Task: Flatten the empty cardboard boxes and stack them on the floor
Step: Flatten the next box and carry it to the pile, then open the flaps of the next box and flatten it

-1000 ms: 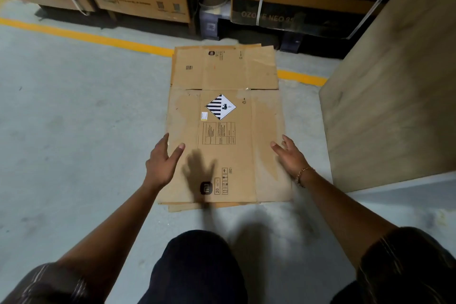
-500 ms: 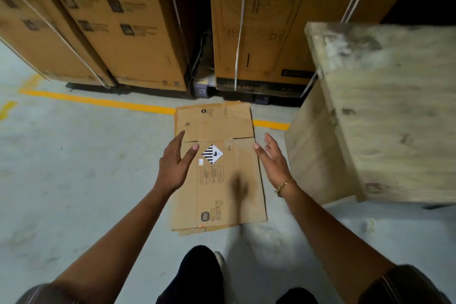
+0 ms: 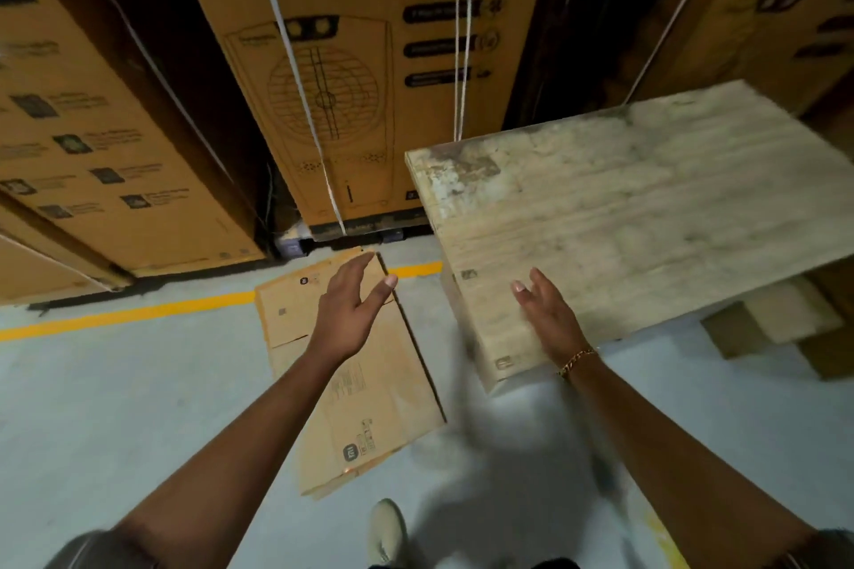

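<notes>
Plainly, the flattened cardboard box (image 3: 383,407) lies flat on the grey floor (image 3: 115,407), its far flap reaching across the yellow line (image 3: 138,312) and its long body running back from that line toward the person's shoe (image 3: 386,531); a second sheet's edge peeps out under its near corner, so it looks like a small stack. Sheet like this should be light, stiff along the panels, loose at the creases and flaps, and apt to slide on smooth concrete. The best hold would be one hand on each long edge, well back from the line and clear of the flaps. The left hand (image 3: 353,310) hovers over the sheet just short of the line, fingers spread wide and gripping nothing. The right hand (image 3: 547,314), with a gold bracelet (image 3: 577,358), is equally wide and empty. It is stretched toward a pale box-shaped block (image 3: 647,208) standing where the line ends; I cannot tell whether this is wood or board, or whether the fingers touch it. Beyond the line stand tall strapped cartons (image 3: 323,83).
</notes>
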A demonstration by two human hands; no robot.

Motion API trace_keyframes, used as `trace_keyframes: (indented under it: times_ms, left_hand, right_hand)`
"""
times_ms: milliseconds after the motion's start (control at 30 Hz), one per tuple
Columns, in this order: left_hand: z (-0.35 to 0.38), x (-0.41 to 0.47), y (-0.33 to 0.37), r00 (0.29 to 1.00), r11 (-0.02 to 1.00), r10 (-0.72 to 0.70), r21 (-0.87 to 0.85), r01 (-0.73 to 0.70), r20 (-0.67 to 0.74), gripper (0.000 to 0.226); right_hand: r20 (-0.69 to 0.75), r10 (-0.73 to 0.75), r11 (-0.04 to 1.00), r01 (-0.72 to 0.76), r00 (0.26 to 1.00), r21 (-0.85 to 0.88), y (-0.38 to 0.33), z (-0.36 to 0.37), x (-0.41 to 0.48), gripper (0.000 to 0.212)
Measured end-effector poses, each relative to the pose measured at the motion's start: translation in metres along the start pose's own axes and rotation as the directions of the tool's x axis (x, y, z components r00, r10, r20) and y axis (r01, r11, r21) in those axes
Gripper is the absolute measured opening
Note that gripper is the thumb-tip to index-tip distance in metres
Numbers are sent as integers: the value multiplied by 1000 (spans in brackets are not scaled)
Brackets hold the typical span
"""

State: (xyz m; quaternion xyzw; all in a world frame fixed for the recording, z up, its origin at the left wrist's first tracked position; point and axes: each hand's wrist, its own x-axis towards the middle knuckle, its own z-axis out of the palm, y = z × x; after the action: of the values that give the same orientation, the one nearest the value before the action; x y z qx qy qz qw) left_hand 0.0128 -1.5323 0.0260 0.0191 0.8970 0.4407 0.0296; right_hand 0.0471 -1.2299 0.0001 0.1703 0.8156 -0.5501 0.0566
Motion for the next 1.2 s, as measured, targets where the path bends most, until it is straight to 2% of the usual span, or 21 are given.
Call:
trace_keyframes:
  times_ms: [200, 433, 533, 767, 867, 1033, 1200]
  left_hand:
    - [84, 44, 94, 975, 993, 116, -34, -111, 189, 77]
    - [250, 66, 229, 946, 984, 178, -57, -169, 271, 87]
    - [328, 63, 283, 928, 981, 186, -111, -158, 322, 87]
    - [475, 54, 391, 864, 967, 240, -191, -171, 443, 80]
    - [528, 59, 426, 843, 961, 261, -208, -182, 469, 59]
    - [614, 76, 478, 816, 958, 267, -236, -165, 513, 59]
    - [715, 110, 525, 806, 963, 233, -243, -114, 545, 57]
  right_hand:
    - [-137, 40, 996, -28, 990, 90, 24, -128, -7, 117]
    - [-247, 84, 984, -41, 965, 176, 76, -307, -7, 102]
    - [-277, 139, 978, -87, 951, 192, 106, -381, -12, 113]
    - [-317, 190, 970, -129, 929, 205, 161, -520, -15, 53]
    - [-342, 229, 964, -162, 911, 212, 186, -569, -6, 69]
    - [-342, 257, 961, -202, 904, 188, 224, -650, 24, 64]
    - [-317, 292, 953, -248, 902, 174, 265, -744, 78, 72]
